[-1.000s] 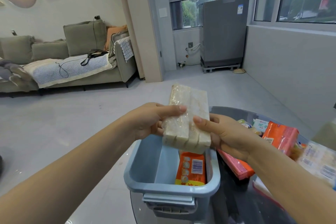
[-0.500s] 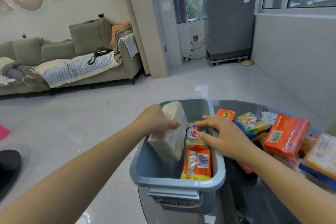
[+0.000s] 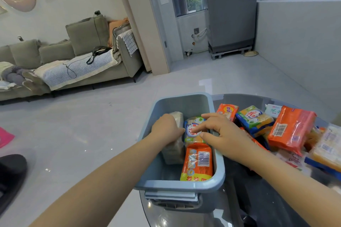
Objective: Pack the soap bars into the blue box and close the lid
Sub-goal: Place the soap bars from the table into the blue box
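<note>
Clearly the packing is only partly done: the blue box (image 3: pixel 181 183) at the glass table's (image 3: pixel 239 199) edge holds three packs, while a heap of soap bars (image 3: pixel 292 129) waits beside it and no lid is visible. Inside, the left hand (image 3: pixel 166 130) clasps a pale wrapped pack (image 3: pixel 174 151) standing along the left wall; the right hand (image 3: pixel 219 131), fingers spread and empty, seems to press the green-and-blue pack (image 3: pixel 194 131). Room remains at the far end.
</note>
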`<state>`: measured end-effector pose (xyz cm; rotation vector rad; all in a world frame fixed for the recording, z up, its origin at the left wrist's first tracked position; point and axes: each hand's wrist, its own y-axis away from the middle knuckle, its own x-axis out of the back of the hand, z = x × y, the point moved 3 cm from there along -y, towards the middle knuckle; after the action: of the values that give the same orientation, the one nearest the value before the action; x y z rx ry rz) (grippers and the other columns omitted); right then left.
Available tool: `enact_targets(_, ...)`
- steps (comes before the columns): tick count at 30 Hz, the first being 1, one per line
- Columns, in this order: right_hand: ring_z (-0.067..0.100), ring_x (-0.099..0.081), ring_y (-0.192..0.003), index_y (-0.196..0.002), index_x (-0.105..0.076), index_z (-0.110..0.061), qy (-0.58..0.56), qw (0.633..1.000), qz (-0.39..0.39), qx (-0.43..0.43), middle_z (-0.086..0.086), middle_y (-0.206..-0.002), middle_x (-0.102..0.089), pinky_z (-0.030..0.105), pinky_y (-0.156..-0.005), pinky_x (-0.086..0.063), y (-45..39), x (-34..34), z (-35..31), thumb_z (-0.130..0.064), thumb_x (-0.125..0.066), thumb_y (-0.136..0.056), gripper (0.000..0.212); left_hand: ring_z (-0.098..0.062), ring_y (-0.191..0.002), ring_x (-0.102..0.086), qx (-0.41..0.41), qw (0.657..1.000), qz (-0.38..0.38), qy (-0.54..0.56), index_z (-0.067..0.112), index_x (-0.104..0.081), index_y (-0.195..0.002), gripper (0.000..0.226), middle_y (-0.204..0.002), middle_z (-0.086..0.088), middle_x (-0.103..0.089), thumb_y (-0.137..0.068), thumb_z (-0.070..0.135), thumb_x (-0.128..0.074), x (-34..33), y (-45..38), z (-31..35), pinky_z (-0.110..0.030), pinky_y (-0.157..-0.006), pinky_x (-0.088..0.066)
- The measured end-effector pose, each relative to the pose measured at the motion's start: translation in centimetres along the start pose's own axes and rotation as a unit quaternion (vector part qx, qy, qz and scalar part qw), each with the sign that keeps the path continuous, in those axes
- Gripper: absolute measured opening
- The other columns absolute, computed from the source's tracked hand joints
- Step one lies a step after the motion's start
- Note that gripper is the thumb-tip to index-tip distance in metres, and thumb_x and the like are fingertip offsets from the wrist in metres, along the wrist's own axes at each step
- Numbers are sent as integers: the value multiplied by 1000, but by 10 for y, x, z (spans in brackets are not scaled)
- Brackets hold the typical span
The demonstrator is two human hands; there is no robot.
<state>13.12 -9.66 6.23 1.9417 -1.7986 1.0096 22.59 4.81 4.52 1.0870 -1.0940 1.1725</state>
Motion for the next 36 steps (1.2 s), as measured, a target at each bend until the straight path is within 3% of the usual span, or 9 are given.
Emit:
enact_targets(3, -11, -22, -111, -107, -68, -26, -12, 1000, 1, 5, -21, -111, -40, 15, -92, -23, 0, 0, 0, -17, -52, -91, 24, -27, -108, -60, 14, 1000, -4, 13, 3, -41, -128, 65, -124, -13, -59, -84, 46, -61, -11, -3, 0, -28, -70, -42)
enact_targets(10, -11, -22, -112, -105, -70, -22, -14, 1000, 4, 10, -22, -106, -40, 15, -91, -23, -1, -2, 2, -15, -52, -91, 24, -31, -109, -59, -1, 1000, 12, -7, 5, -37, -129, 63, -125, -16, -58, -89, 51, -52, -19, -1, -1, -32, -70, -42)
enact_targets(14, -10, -21, -118, -106, -69, -23, -31, 999, 6, 12, -20, -118, -39, 19, -97, -24, 1, -3, 4, -15, -52, -90, 25, -32, -118, -53, 23, 1000, -4, 19, 5, -33, -136, 65, -135, -19, -48, -92, 52, -44, -14, 1, -1, -36, -87, -47)
enact_targets(19, -6, -23, -122, -120, -56, -36, -74, 997, 20, -6, -25, -127, -29, 28, -103, -33, 8, -3, 10, -20, -52, -92, 33, -31, -124, -49, 16, 992, 8, 126, 8, -37, -139, 66, -142, -15, -45, -93, 55, -36, 9, 8, 1, -37, -94, -43)
enact_targets(22, -11, -41, -112, -116, -54, -40, -116, 991, 68, -6, -31, -122, -40, 18, -95, -43, 13, 4, 12, -19, -51, -92, 32, -23, -124, -50, -47, 975, 70, 205, 12, -42, -138, 56, -142, -10, -45, -95, 49, -38, 26, 24, 12, -28, -89, -39)
enact_targets(24, -16, -49, -95, -113, -56, -36, -121, 986, 117, -8, -34, -105, -49, 4, -77, -46, 18, 13, 12, -17, -50, -93, 29, -17, -118, -51, -96, 958, 98, 251, 15, -48, -134, 50, -138, -6, -48, -96, 46, -39, 34, 39, 26, -24, -86, -37)
enact_targets(28, -8, -55, -88, -111, -63, -21, -105, 966, 237, -24, -14, -96, -62, -3, -67, -41, 26, 39, 21, -10, -50, -92, 25, -14, -116, -51, -165, 935, 120, 292, 16, -52, -130, 44, -130, -2, -54, -96, 41, -41, 39, 63, 59, -26, -95, -41)
enact_targets(31, 5, -60, -79, -109, -62, -20, -107, 948, 296, -47, -7, -87, -65, 3, -62, -43, 32, 61, 33, -9, -50, -91, 25, -19, -111, -55, -184, 923, 106, 322, 11, -58, -121, 40, -120, -8, -62, -97, 37, -41, 39, 74, 90, -29, -91, -42)
enact_targets(36, 18, -60, -88, -107, -64, -18, -83, 932, 328, -129, 4, -93, -68, 20, -68, -42, 40, 93, 67, -9, -51, -87, 26, -22, -112, -56, -179, 908, 37, 377, 10, -55, -123, 37, -122, -8, -61, -98, 32, -41, 30, 89, 141, -29, -85, -40)
